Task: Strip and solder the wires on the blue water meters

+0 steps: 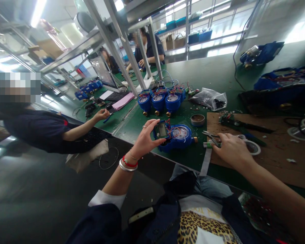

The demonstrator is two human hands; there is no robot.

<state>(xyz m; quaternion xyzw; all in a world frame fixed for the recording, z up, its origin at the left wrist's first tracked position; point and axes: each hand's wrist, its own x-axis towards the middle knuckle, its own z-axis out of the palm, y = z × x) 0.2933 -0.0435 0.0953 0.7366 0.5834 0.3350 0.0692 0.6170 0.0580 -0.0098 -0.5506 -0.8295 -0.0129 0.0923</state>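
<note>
**Blue meter held at bench edge, pliers in the other hand**

Blue plastic forms the body of the water meter, which lies on the green bench at its near edge, directly ahead of the person. Its round dial faces up; a brass fitting shows at its right end. A small display module, joined to the meter by red and blue wires, is tipped up at its left side.

Hard to make out: the screen's reading is too small to tell, and the underside of the meter is hidden. The right forearm runs out of the picture at the lower right.

The left hand pinches the display module between thumb and fingers. The right hand is closed around pliers, whose tips point left toward the meter; a small green part sits at the fingertips, and whether it is gripped cannot be told.

Containers: a round tin stands just behind the meter, its contents dark and unclear. A clear plastic bag behind it holds dark small parts. Three more blue meters stand in a row further back. A tape roll lies on the cardboard sheet beside the right hand.
</note>
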